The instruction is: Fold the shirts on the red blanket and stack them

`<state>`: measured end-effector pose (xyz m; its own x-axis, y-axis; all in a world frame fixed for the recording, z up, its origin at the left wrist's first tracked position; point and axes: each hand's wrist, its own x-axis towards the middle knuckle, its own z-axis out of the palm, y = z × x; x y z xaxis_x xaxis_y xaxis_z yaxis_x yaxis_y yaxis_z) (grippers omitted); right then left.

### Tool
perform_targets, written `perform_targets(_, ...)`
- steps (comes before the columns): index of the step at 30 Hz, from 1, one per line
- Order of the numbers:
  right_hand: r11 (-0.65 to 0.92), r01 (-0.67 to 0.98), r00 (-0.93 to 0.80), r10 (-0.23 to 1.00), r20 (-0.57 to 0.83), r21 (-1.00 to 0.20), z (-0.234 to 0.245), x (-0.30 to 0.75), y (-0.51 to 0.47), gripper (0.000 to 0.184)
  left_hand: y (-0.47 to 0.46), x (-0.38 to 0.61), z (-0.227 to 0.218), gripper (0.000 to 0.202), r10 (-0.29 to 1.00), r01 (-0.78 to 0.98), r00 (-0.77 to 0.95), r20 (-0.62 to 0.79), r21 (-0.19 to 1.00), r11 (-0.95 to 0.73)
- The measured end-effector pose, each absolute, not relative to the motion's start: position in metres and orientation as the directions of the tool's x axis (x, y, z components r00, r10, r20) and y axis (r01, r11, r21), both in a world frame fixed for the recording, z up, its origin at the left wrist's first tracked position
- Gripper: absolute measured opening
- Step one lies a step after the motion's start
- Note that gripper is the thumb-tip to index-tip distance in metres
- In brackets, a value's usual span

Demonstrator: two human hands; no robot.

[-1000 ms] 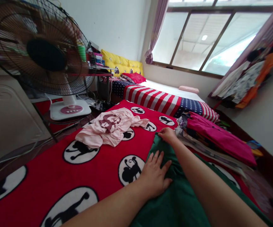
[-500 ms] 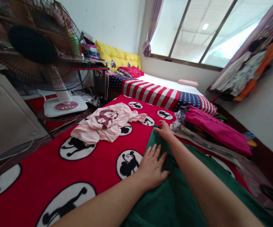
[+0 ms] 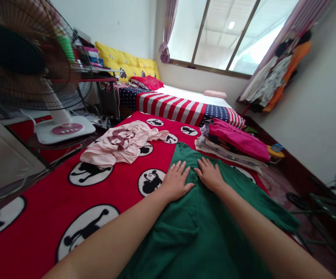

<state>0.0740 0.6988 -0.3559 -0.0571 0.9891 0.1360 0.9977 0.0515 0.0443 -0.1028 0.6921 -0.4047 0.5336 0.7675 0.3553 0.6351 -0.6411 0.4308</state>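
Left hand [image 3: 176, 182] and right hand [image 3: 210, 174] lie flat, released, on a smooth green cloth garment [image 3: 211, 236]; a crumpled pale-pink printed garment [image 3: 112, 145] rests nearby on a red, oval-patterned blanket [image 3: 42, 217].

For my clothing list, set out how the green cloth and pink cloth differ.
The green cloth is spread out; the pink cloth is bunched. The green cloth looks plain; the pink cloth bears a dark print. The left hand and right hand rest on the green cloth; neither touches the pink cloth. Both cloths lie on the red blanket.
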Motion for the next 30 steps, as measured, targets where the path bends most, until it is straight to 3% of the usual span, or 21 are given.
perform_targets(2,0.089,0.996,-0.086,0.969,0.230,-0.002,-0.346,0.056,0.680,0.033,0.696,-0.106,-0.405,0.057,0.772,0.530,0.507,0.382,0.568,-0.629)
perform_targets(4,0.197,0.976,-0.160,0.934,0.319,-0.088,-0.338,0.037,0.652,0.023,0.701,-0.111,-0.404,0.047,0.801,0.333,0.436,0.409,0.754,-0.566)
perform_targets(6,0.327,0.925,-0.238,0.896,0.376,-0.194,-0.335,0.019,0.620,0.016,0.706,-0.115,-0.401,0.041,0.835,0.143,0.371,0.407,0.863,-0.484)
perform_targets(11,0.418,0.820,-0.372,0.909,0.190,-0.392,-0.337,-0.009,0.565,0.012,0.707,-0.132,-0.389,0.033,0.841,0.001,0.401,0.363,0.918,-0.397)
perform_targets(14,0.420,0.799,-0.404,0.905,0.132,-0.431,-0.339,-0.008,0.554,0.019,0.694,-0.155,-0.378,0.035,0.827,0.013,0.488,0.278,0.945,-0.326)
perform_targets(17,0.461,0.774,-0.456,0.881,0.122,-0.434,-0.341,0.003,0.549,0.028,0.669,-0.194,-0.367,0.039,0.792,0.230,0.598,0.123,0.920,-0.317)
perform_targets(22,0.535,0.712,-0.531,0.834,0.149,-0.454,-0.349,0.018,0.545,0.035,0.619,-0.254,-0.356,0.040,0.742,0.586,0.667,-0.066,0.661,-0.468)
perform_targets(26,0.557,0.675,-0.542,0.819,0.187,-0.484,-0.351,0.020,0.545,0.022,0.593,-0.269,-0.343,0.018,0.726,0.672,0.671,-0.149,0.535,-0.511)
perform_targets(30,0.562,0.637,-0.529,0.817,0.230,-0.529,-0.340,0.023,0.541,0.022,0.564,-0.257,-0.302,0.009,0.652,0.621,0.731,-0.200,0.591,-0.515)
